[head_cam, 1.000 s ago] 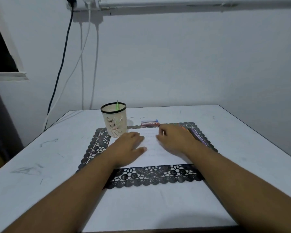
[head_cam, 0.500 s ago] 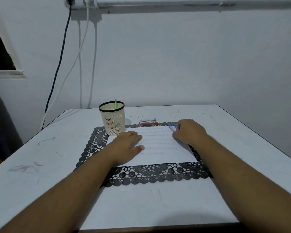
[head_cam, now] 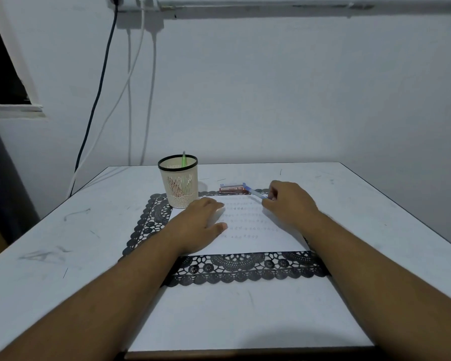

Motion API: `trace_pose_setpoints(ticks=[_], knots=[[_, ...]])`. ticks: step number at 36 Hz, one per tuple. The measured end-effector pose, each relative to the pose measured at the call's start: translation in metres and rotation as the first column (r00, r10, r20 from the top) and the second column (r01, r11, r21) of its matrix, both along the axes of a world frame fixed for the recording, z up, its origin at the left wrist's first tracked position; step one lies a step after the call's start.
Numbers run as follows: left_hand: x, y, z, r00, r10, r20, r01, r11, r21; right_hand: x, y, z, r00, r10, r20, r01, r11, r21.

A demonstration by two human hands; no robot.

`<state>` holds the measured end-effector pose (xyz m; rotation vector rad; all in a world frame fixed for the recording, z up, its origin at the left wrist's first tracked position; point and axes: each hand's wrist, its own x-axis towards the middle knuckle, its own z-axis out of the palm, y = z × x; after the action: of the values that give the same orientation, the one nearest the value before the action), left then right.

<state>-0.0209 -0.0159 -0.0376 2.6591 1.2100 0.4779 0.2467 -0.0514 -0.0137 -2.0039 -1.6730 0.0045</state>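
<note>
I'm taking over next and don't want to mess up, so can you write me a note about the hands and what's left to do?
Left hand: flat on the paper, holding it down on the black lace mat.
Right hand: pinches the blue pen at the paper's far right corner.
Done: pen in hand, paper laid out with faint rows of marks.
Left: likely the writing itself.
Nearby: mesh cup with a green pen, small boxes behind the paper.
</note>
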Motion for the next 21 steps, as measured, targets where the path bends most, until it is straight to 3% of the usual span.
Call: trace_pose_setpoints(ticks=[4, 8, 10, 14, 21], knots=[[0.004, -0.006, 0.010, 0.989, -0.047, 0.138, 0.009, 0.966, 0.259, -0.019, -0.008, 0.005, 0.971, 0.196, -0.136, -0.190, 0.980, 0.053], [0.010, -0.013, 0.020, 0.993, -0.111, 0.044, 0.082, 0.905, 0.417, -0.046, -0.016, 0.003, 0.904, 0.383, -0.188, -0.383, 0.923, 0.041], [0.013, -0.015, 0.020, 0.996, -0.089, 0.012, 0.077, 0.917, 0.391, -0.054, -0.017, 0.000, 0.850, 0.432, -0.300, -0.428, 0.900, 0.084], [0.011, -0.011, 0.017, 0.993, -0.023, 0.114, -0.013, 0.952, 0.305, -0.059, -0.017, -0.003, 0.771, 0.420, -0.478, -0.423, 0.900, 0.108], [0.001, -0.003, 0.011, 0.979, 0.044, 0.201, -0.080, 0.981, 0.174, -0.041, -0.018, 0.000, 0.748, 0.340, -0.571, -0.358, 0.930, 0.084]])
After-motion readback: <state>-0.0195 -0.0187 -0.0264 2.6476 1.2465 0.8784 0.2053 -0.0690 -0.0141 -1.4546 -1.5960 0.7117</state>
